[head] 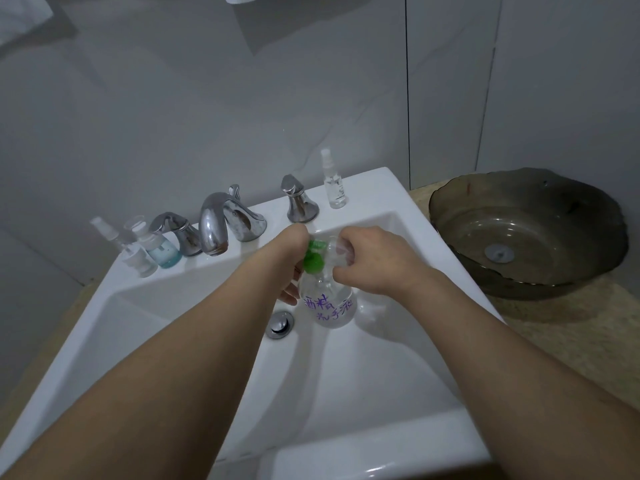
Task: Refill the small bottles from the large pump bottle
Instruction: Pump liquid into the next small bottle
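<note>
Over the white sink (145,327) I hold a large clear pump bottle (330,306) with purple handwriting and a green pump head (313,259). My left hand (294,261) grips the bottle's neck and green pump. My right hand (372,259) is closed around a small clear bottle (337,252) held against the pump's nozzle. A clear small spray bottle (334,181) stands on the sink's back rim at the right. Three small bottles (138,247), one holding blue liquid (162,251), stand on the back rim at the left.
A chrome tap (216,226) with two handles (299,202) sits along the sink's back edge. The drain plug (280,323) lies below the large bottle. A dark glass basin (526,233) stands on the counter at the right. Grey tiled wall behind.
</note>
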Tool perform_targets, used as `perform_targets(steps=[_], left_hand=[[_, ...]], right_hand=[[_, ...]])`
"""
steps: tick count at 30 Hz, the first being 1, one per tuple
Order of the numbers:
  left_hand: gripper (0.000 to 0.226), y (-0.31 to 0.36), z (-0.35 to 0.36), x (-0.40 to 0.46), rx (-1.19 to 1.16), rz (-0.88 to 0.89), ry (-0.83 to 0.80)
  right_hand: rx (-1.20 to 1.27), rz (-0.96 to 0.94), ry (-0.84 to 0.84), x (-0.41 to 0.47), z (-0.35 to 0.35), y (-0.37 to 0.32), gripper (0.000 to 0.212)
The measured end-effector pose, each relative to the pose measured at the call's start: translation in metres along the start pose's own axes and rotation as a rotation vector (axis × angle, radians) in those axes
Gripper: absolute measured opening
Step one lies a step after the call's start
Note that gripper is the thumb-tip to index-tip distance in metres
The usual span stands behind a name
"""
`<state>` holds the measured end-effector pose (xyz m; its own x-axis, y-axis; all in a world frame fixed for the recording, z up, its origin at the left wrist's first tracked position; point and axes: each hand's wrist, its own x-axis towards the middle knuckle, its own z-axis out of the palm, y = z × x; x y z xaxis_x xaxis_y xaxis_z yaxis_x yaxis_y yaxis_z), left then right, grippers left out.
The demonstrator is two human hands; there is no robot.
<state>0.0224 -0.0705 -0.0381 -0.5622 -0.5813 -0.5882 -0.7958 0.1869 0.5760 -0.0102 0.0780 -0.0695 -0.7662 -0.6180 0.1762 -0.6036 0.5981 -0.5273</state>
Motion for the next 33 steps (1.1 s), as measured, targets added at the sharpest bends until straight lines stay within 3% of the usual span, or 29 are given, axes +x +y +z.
perform_targets(steps=[6,11,16,26,33], left_hand=[[0.053,0.001,-0.007,-0.001,0.026,-0.04,-0.093],[0.051,0.003,0.0,0.0,0.025,-0.026,0.019],[0.035,0.003,0.009,0.001,-0.015,0.05,0.164],[0.026,-0.002,0.008,0.007,0.106,0.165,0.197],[0.027,0.0,0.01,0.002,0.056,0.089,0.177]], right_hand=[[-0.009,-0.013,0.024,0.001,0.001,0.0,0.026],[-0.008,-0.007,0.008,0.001,-0.001,0.0,0.024],[-0.021,0.006,-0.043,0.0,0.001,0.001,0.023],[-0.031,0.021,-0.084,0.0,0.003,0.001,0.026],[-0.022,0.021,-0.091,0.001,0.002,0.0,0.026]])
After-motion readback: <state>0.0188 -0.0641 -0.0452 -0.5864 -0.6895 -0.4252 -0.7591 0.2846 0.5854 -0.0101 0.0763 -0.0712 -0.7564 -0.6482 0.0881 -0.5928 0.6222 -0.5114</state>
